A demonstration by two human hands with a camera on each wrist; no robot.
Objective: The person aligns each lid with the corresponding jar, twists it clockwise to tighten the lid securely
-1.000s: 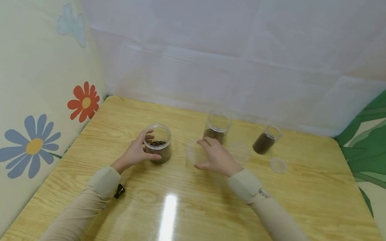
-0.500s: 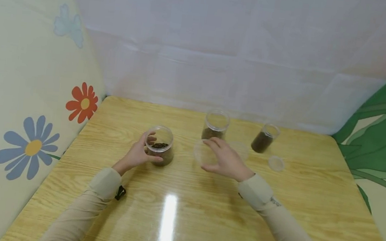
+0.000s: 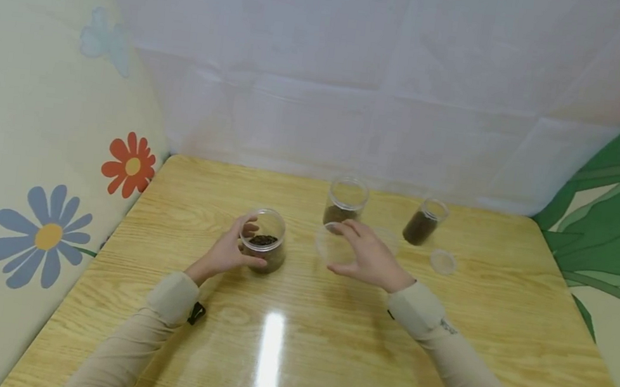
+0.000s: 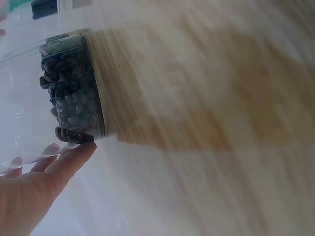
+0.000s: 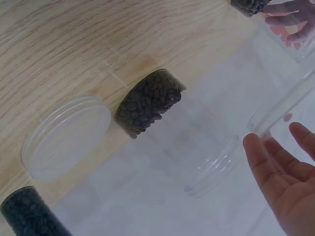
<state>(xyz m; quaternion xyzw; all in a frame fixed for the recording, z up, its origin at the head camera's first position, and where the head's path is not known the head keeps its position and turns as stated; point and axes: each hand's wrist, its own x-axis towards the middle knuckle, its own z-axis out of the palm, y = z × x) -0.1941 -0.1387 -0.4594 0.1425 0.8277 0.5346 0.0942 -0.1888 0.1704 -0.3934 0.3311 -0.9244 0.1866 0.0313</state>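
My left hand grips a clear, lidless jar, thumb on the near side and fingers behind. Dark coffee beans fill its lower part in the left wrist view. To its right, my right hand holds a round clear lid by its edge; the lid's rim reaches the fingertips in the right wrist view. Behind that hand stands a second uncovered jar, with beans at its bottom.
A narrower open jar of beans stands at the back right, a small lid in front of it. Another large lid lies on the wooden table. A small black object shows beside the left cuff. A white cloth hangs behind.
The left hand has shifted right and slightly nearer with its jar. The right hand has drawn a little to the right, bringing the lid with it. The other jars stay put.
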